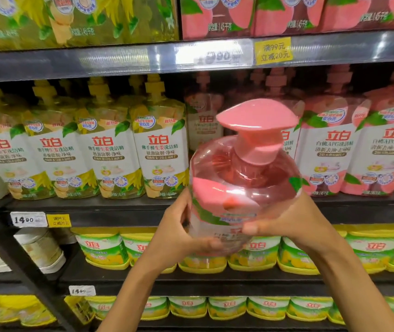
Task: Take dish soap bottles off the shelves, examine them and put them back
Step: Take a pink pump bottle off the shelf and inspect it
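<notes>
You've got the pink pump bottle (243,180) up off the shelf, held in front of the middle shelf (129,209), tilted w/ pump head (257,116) toward you so you look down on its top. Your left hand (179,233) wraps the lower left side, fingers curled under the base; your right hand (289,221) grips the right side, thumb across the front label. Both hands grasping, neither released. Liquid inside is clear pink; label shows green leaves and a peach, text mostly covered by your hands. Behind it: yellow-green pump bottles (160,140) on the left of the same shelf, pink peach pouches/bottles (334,144) on the right. Price tag "14.90" (28,219) on shelf edge at left, yellow promo tag (273,51) on the shelf edge above. Yellow-lidded tubs (102,248) on the shelf below.
</notes>
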`<state>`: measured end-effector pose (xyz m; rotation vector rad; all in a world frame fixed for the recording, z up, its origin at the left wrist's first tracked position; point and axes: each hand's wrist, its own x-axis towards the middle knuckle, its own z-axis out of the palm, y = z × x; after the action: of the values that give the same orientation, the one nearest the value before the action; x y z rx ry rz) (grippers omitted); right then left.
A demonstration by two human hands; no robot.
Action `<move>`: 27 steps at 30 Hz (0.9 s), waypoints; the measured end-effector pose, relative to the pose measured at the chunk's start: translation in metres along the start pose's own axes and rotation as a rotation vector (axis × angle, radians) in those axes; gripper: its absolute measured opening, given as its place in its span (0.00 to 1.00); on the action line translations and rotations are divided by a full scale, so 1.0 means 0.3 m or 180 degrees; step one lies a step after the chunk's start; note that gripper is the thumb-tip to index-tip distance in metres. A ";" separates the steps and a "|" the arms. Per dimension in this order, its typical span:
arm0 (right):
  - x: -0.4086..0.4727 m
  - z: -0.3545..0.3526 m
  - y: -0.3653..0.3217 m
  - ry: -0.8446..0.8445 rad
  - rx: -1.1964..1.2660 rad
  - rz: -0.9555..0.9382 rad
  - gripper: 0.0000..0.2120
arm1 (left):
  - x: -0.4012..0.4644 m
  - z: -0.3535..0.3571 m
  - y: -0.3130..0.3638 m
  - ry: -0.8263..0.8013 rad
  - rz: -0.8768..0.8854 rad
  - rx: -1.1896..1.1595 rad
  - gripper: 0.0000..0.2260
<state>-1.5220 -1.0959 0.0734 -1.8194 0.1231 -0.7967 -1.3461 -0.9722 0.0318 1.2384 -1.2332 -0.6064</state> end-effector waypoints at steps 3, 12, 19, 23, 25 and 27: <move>0.013 0.021 -0.028 0.0224 -0.0363 -0.0323 0.26 | 0.011 0.002 -0.003 0.0011 0.0032 0.0026 0.41; 0.108 0.047 0.012 0.0717 0.0836 0.0440 0.46 | 0.011 0.063 -0.016 0.0565 -0.0441 -0.0740 0.27; 0.240 0.048 -0.009 0.0928 0.1281 0.0308 0.30 | 0.126 0.035 0.029 0.0754 -0.0573 -0.0828 0.28; 0.288 0.029 0.005 0.0830 0.1248 0.0141 0.28 | 0.184 0.029 0.018 0.0899 -0.0462 -0.0714 0.27; 0.305 0.021 0.022 0.0831 0.1168 0.0049 0.28 | 0.204 0.022 0.010 0.0901 -0.0406 -0.0743 0.25; 0.317 0.014 0.033 0.0807 0.1015 -0.0052 0.27 | 0.222 0.014 -0.003 0.0877 -0.0319 -0.0762 0.25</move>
<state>-1.4435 -1.1389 0.1077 -1.4176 0.1365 -0.9971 -1.3302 -1.0328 0.0545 1.1425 -0.8474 -0.6141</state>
